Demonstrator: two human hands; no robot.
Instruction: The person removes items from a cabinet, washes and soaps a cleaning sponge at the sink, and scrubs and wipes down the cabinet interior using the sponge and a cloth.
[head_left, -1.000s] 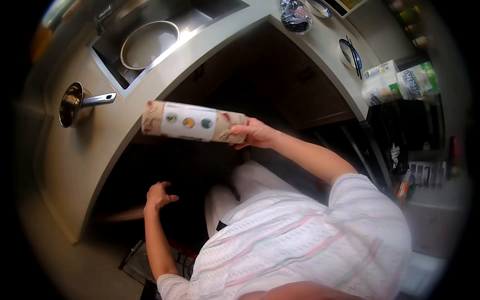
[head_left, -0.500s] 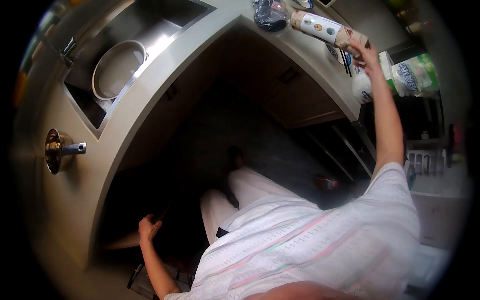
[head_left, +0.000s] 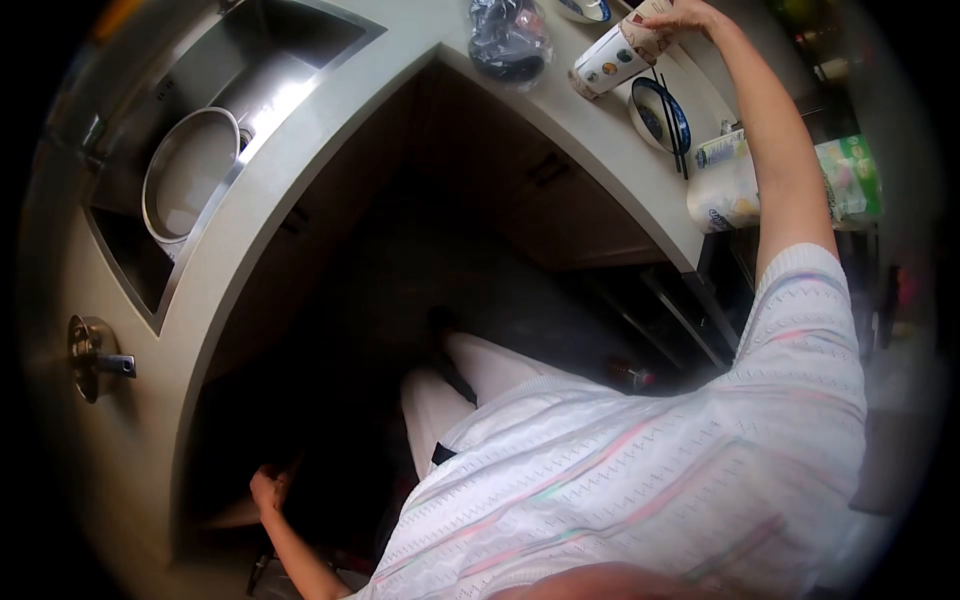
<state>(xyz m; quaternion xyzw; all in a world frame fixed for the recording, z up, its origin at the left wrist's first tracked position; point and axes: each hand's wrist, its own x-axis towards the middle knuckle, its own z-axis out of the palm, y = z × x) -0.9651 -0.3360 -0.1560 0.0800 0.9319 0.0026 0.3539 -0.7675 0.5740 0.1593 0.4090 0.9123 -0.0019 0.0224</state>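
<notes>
Your right hand [head_left: 685,16] clasps the tube [head_left: 610,62] at upper right (left hand [head_left: 268,488], lower left: grip unclear), where a careless swing could knock the nearby bowl's chopsticks [head_left: 679,165].

At ten o'clock I see the sink [head_left: 270,60] of shiny metal; at nine the pot [head_left: 88,358] is also shiny metal. The bag [head_left: 508,45] at twelve is wrinkled, glossy plastic. My shirt [head_left: 620,470] is knitted cloth. The roll [head_left: 612,60] at one looks smooth.
</notes>
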